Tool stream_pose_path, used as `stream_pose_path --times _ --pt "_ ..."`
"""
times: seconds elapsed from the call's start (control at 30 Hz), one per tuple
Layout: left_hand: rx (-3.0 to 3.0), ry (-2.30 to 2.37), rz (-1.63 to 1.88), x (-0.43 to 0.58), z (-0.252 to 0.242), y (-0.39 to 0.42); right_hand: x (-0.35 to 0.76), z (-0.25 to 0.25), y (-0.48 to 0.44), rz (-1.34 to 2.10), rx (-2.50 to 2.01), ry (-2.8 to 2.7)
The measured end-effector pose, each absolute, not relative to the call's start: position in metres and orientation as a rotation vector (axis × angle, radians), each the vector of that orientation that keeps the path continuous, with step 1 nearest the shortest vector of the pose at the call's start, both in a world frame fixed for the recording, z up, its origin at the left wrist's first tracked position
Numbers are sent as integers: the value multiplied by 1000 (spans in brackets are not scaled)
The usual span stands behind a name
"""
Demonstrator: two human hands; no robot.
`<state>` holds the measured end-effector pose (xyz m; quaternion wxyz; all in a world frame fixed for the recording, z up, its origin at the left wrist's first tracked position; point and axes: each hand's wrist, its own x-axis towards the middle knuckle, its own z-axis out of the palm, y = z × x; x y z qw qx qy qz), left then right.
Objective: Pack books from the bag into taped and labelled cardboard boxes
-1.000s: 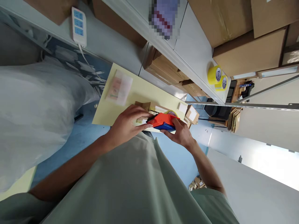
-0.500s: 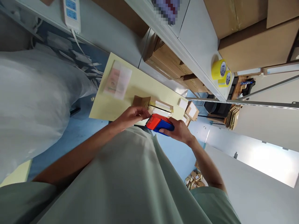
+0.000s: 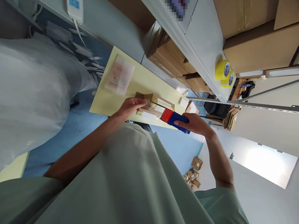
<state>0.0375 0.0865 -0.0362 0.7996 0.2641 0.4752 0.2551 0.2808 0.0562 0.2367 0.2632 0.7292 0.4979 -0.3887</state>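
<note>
My right hand (image 3: 196, 125) is wrapped around the blue handle end of a red-and-blue tape dispenser (image 3: 172, 119). To its left, the fingers of my left hand (image 3: 131, 107) pinch the end of a clear strip of packing tape (image 3: 157, 107), which stretches across to the dispenser's red front. Under the strip lies a small cardboard box (image 3: 141, 96) with a white label and shiny tape on it. Whether the strip touches the box I cannot tell.
The box lies on a pale yellow board (image 3: 100, 101), near a pinkish plastic-wrapped packet (image 3: 119, 74). Larger cartons (image 3: 173, 56) stand behind. Yellow tape rolls (image 3: 221, 70) sit on a shelf at right. A big white bag (image 3: 35, 99) fills the left; a power strip (image 3: 76, 11) lies above.
My right hand has drawn the tape dispenser rightward, away from my left hand, which has shifted slightly left and up. A length of tape now spans the gap between them.
</note>
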Motion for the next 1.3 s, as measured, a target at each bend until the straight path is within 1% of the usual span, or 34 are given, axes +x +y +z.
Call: stream_pose_path --times 0.13,0.3,0.5,0.77,1.3 --pt "456 993 571 57 -56 92 276 233 84 -972 2010 1403" --pt "340 1003 549 71 -76 93 265 211 119 -995 1944 1486" --pt "244 1068 520 80 -92 88 254 187 138 -953 1853 1520" --pt "215 1053 504 89 -98 87 247 179 147 -890 1807 1539" --pt "378 1185 554 107 -101 71 241 166 137 -835 1794 1495"
